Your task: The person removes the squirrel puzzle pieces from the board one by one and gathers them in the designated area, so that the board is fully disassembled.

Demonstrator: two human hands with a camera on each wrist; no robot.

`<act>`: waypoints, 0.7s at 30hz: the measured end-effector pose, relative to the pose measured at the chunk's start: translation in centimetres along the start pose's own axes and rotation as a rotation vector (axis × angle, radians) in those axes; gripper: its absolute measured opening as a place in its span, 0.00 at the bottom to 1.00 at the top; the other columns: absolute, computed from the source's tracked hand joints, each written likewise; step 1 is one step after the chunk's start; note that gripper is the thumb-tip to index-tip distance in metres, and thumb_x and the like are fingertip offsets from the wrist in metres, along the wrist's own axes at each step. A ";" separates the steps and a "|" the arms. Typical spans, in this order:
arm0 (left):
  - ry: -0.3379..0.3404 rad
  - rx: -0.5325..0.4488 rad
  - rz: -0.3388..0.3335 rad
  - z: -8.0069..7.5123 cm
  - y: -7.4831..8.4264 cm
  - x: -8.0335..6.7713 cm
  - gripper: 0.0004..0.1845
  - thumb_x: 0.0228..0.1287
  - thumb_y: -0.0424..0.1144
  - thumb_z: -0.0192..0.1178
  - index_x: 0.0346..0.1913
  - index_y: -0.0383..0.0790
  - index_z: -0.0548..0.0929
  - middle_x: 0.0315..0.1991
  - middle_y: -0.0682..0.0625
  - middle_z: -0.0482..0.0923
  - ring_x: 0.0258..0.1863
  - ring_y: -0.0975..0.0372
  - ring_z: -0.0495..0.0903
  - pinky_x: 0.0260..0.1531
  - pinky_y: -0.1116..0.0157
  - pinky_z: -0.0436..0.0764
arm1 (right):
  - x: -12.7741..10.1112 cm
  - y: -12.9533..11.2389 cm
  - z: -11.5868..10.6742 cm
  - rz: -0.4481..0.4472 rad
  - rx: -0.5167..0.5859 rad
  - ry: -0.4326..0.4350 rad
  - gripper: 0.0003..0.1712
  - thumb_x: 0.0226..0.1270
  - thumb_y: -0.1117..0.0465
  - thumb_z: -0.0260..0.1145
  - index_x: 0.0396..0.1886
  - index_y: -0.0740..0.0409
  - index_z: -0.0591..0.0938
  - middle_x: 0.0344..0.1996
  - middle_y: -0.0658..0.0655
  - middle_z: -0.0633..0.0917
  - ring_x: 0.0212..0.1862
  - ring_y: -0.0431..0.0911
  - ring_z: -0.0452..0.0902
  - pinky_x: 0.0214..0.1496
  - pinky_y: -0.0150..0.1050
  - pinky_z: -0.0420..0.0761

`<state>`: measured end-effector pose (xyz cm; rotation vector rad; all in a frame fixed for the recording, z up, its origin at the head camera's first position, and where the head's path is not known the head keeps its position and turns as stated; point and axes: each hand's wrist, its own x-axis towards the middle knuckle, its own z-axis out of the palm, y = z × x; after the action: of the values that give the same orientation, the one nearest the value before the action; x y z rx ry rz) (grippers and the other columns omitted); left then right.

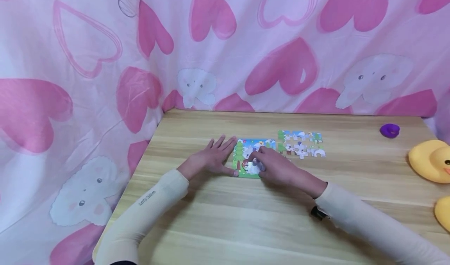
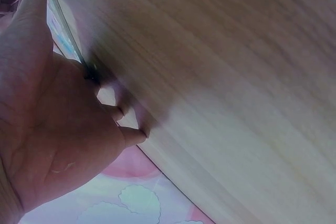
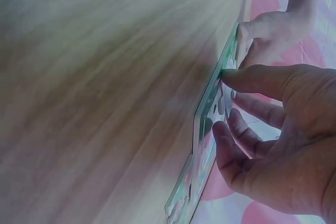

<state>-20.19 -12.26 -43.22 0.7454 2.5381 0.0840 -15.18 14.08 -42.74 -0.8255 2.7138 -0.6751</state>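
Head view: left hand (image 1: 213, 158) lies flat, steadying the puzzle (image 1: 250, 158) mid-table (image 1: 218, 218). Right hand (image 1: 277, 166) fingertips press a piece (image 1: 254, 167) into it. Risk: uneven pressure may buckle joined pieces or shift the puzzle.

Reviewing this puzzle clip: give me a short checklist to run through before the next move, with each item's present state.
1. Left hand steadies the puzzle board: ok, flat on the table, thumb at the board's left edge.
2. Right hand is on the board: ok, fingertips press a piece near its lower middle.
3. That piece sits flush: cannot tell, fingers cover it.
4. Loose pieces within reach: ok, grouped just right of the board.
5. Purple object and yellow ducks stand apart from the work: ok, at the table's right side.
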 end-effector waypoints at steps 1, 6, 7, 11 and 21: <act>0.003 0.000 0.000 0.0 0.0 0.0 0.69 0.59 0.83 0.57 0.87 0.53 0.30 0.89 0.57 0.25 0.88 0.48 0.26 0.85 0.39 0.36 | 0.0 0.1 -0.1 0.000 0.008 -0.001 0.29 0.63 0.69 0.75 0.63 0.44 0.83 0.54 0.54 0.82 0.53 0.48 0.78 0.57 0.50 0.86; -0.002 -0.002 -0.008 0.0 0.0 0.2 0.69 0.58 0.83 0.58 0.87 0.53 0.31 0.89 0.58 0.24 0.88 0.49 0.25 0.85 0.40 0.35 | 0.3 0.4 -0.4 -0.021 0.035 -0.035 0.30 0.63 0.70 0.75 0.63 0.44 0.83 0.53 0.55 0.82 0.50 0.48 0.78 0.51 0.47 0.86; -0.003 -0.002 -0.009 0.0 0.0 0.2 0.69 0.58 0.83 0.58 0.87 0.53 0.30 0.88 0.58 0.24 0.88 0.49 0.25 0.85 0.40 0.35 | 0.4 0.5 -0.5 -0.033 0.034 -0.044 0.31 0.62 0.70 0.74 0.63 0.44 0.84 0.52 0.55 0.82 0.49 0.48 0.78 0.50 0.45 0.85; -0.003 -0.001 0.000 0.0 0.0 0.2 0.69 0.59 0.83 0.57 0.87 0.52 0.30 0.88 0.57 0.24 0.88 0.49 0.25 0.85 0.39 0.35 | 0.9 0.8 -0.9 -0.087 0.013 -0.088 0.31 0.58 0.72 0.76 0.61 0.46 0.85 0.50 0.57 0.83 0.48 0.48 0.78 0.48 0.44 0.84; -0.005 0.013 -0.001 0.0 -0.1 0.2 0.69 0.59 0.83 0.56 0.87 0.53 0.29 0.89 0.57 0.24 0.88 0.49 0.25 0.85 0.39 0.35 | 2.2 1.3 -1.3 -0.095 0.002 -0.199 0.32 0.58 0.70 0.77 0.61 0.39 0.85 0.54 0.55 0.85 0.54 0.49 0.79 0.56 0.49 0.86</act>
<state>-20.40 -12.24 -43.35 0.7490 2.5364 0.0654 -18.01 14.27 -42.37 -0.9709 2.5099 -0.5806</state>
